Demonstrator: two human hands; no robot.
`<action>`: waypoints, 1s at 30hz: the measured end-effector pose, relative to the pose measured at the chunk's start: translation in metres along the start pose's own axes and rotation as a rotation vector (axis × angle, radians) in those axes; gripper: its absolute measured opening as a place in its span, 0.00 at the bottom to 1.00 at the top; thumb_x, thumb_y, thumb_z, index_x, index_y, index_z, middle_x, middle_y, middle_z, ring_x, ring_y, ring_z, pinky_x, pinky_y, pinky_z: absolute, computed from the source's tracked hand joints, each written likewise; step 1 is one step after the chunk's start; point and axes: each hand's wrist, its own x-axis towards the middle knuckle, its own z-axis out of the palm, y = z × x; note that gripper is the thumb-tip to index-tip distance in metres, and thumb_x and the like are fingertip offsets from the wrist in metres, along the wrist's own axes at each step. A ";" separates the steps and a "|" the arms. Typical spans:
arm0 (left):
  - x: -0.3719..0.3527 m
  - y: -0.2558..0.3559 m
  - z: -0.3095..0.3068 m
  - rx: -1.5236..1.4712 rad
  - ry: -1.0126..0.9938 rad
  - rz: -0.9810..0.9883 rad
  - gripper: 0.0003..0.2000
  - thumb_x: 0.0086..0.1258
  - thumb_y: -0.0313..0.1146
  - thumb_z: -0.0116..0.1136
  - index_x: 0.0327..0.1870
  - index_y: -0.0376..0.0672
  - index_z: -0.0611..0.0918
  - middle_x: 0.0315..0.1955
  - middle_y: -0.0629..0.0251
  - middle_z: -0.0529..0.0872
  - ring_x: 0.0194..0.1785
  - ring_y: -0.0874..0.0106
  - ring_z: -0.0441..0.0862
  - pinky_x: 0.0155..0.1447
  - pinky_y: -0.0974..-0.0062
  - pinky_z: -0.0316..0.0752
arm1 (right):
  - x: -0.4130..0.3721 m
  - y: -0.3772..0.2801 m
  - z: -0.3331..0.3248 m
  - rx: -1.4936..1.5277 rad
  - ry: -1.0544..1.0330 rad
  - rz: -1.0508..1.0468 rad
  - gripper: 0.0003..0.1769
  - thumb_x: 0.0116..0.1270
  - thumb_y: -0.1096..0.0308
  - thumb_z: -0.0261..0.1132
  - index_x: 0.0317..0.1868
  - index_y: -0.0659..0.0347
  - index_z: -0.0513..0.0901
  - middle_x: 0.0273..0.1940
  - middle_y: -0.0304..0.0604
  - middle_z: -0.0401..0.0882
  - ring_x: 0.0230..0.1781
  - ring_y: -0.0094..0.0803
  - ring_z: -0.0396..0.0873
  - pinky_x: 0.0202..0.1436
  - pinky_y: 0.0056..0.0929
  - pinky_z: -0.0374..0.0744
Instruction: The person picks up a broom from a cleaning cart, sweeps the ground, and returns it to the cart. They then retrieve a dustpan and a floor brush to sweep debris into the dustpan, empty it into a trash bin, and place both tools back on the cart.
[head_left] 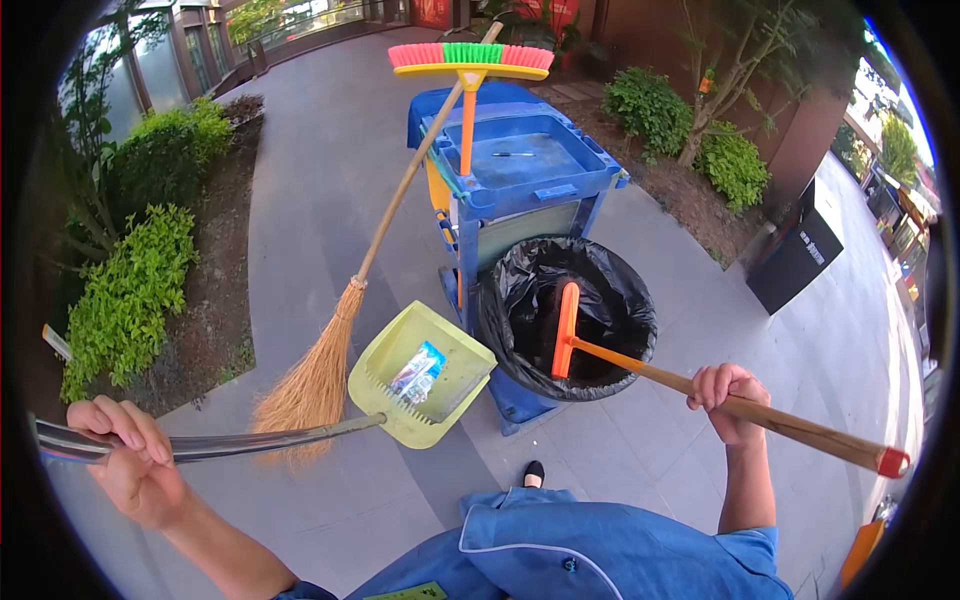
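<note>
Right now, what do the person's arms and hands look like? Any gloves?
No gloves: the left hand and right hand are bare, with no watch or rings showing. The forearms are bare too. The person wears a blue short-sleeved shirt with pale piping at the collar.

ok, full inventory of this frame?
long-handled yellow-green plastic dustpan: 1, yellow-green, left of the bag
crumpled blue-white wrapper: 1, blue-white, inside the dustpan
straw broom with wooden pole: 1, tan, leaning on the cart
blue plastic cleaning cart: 1, blue, centre
black plastic bin bag: 1, black, cart's front
orange-headed broom with wooden pole: 1, orange, head in bag
pink-and-green bristle brush: 1, pink-green, above the cart
black box-shaped bin: 1, black, far right
green shrubs: several, both sides
left hand: 1, fingers shut on dustpan handle
right hand: 1, fingers shut on orange broom's pole
</note>
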 end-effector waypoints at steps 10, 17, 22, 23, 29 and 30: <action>-0.115 0.063 -0.045 0.285 0.336 0.030 0.16 0.41 0.14 0.39 0.35 0.35 0.66 0.23 0.59 0.67 0.18 0.73 0.64 0.19 0.84 0.67 | -0.002 0.051 -0.008 0.131 -0.024 0.034 0.04 0.50 0.77 0.49 0.23 0.64 0.71 0.24 0.44 0.70 0.30 0.34 0.69 0.34 0.31 0.77; -0.225 0.102 -0.050 0.513 0.529 0.019 0.14 0.41 0.15 0.41 0.32 0.40 0.67 0.20 0.61 0.69 0.16 0.72 0.66 0.17 0.80 0.66 | -0.010 0.097 -0.040 -0.259 -0.176 0.196 0.05 0.46 0.80 0.51 0.25 0.63 0.71 0.25 0.38 0.69 0.24 0.24 0.69 0.30 0.24 0.74; -0.302 0.129 -0.067 0.659 0.717 -0.049 0.09 0.44 0.14 0.44 0.25 0.38 0.70 0.18 0.62 0.75 0.19 0.74 0.74 0.21 0.79 0.69 | -0.027 0.098 -0.054 -0.373 -0.258 -0.003 0.05 0.53 0.76 0.47 0.26 0.59 0.70 0.24 0.35 0.66 0.20 0.19 0.63 0.24 0.16 0.66; -0.318 0.128 -0.074 0.694 0.722 -0.056 0.07 0.44 0.14 0.45 0.22 0.38 0.70 0.17 0.63 0.76 0.19 0.75 0.75 0.22 0.79 0.68 | -0.019 0.101 -0.073 -0.466 -0.267 -0.100 0.05 0.55 0.77 0.47 0.25 0.59 0.69 0.24 0.34 0.66 0.20 0.18 0.63 0.25 0.14 0.64; -0.405 0.148 -0.150 0.932 0.835 -0.061 0.07 0.46 0.14 0.44 0.23 0.38 0.69 0.18 0.64 0.76 0.18 0.76 0.75 0.21 0.80 0.68 | -0.060 -0.007 0.003 -0.417 -0.718 -0.023 0.22 0.66 0.53 0.55 0.42 0.68 0.74 0.38 0.44 0.73 0.40 0.31 0.70 0.49 0.30 0.67; -0.418 0.151 -0.164 0.976 0.868 -0.069 0.06 0.46 0.14 0.44 0.20 0.38 0.69 0.16 0.66 0.76 0.18 0.78 0.74 0.21 0.81 0.68 | -0.064 -0.009 0.022 -0.413 -0.744 -0.036 0.22 0.66 0.53 0.55 0.42 0.68 0.74 0.38 0.44 0.73 0.40 0.31 0.70 0.49 0.30 0.67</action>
